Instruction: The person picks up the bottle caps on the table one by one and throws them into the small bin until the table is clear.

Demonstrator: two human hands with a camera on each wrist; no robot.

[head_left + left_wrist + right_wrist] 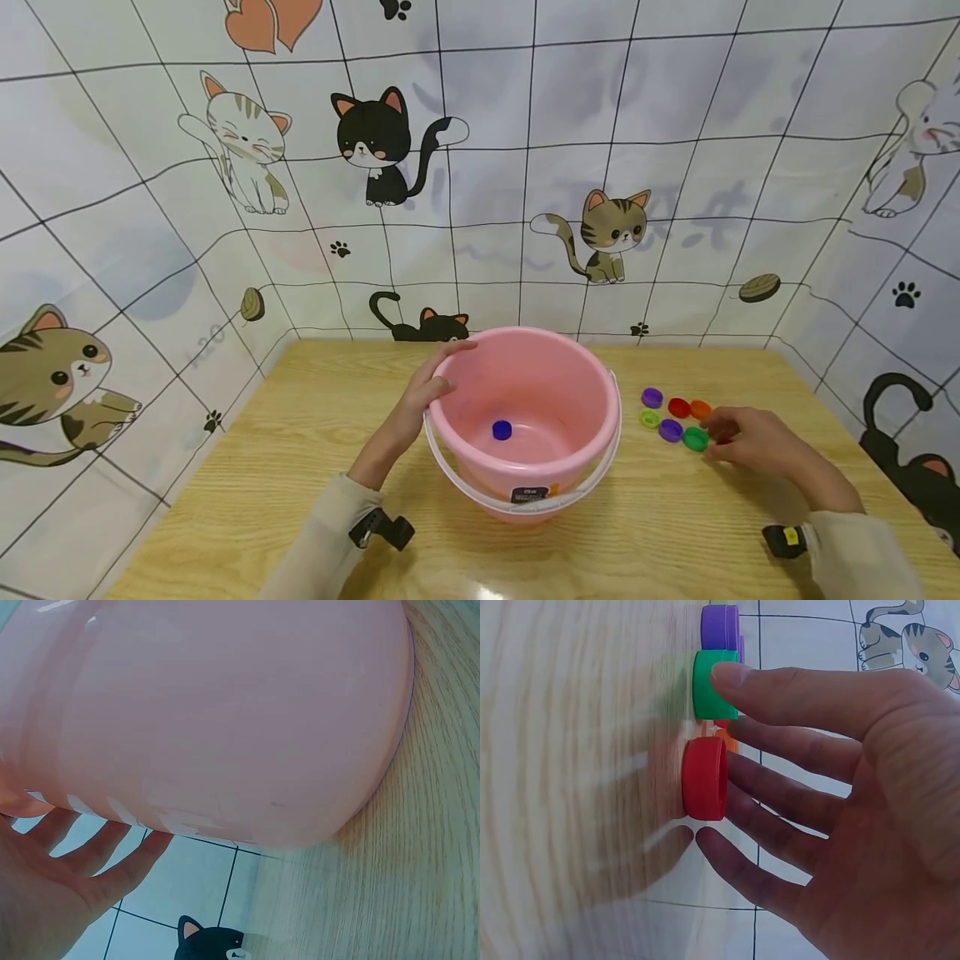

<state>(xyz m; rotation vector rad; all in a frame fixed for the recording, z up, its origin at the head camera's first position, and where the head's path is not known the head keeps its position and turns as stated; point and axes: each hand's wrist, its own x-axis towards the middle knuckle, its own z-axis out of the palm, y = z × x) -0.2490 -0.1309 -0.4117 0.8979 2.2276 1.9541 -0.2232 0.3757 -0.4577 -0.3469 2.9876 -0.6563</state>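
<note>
A pink bucket (517, 358) stands on the table with a blue bottle cap (502, 430) on its inside bottom. My left hand (408, 408) grips the bucket's left rim, thumb over the edge; the left wrist view shows its other fingers against the outer wall. My right hand (757, 442) hovers low over the right end of a group of caps. In the right wrist view, its spread fingers lie behind a red cap (703, 778), while the thumb tip overlaps a green cap (714, 686); whether it touches is unclear.
Near the green cap lie a yellow-green cap (649, 418), purple caps (671, 430), another red cap (678, 407) and an orange cap (701, 409). The bucket's white handle (525, 505) hangs down in front. Cat-printed sheeting (487, 183) rises behind the wooden table (337, 367).
</note>
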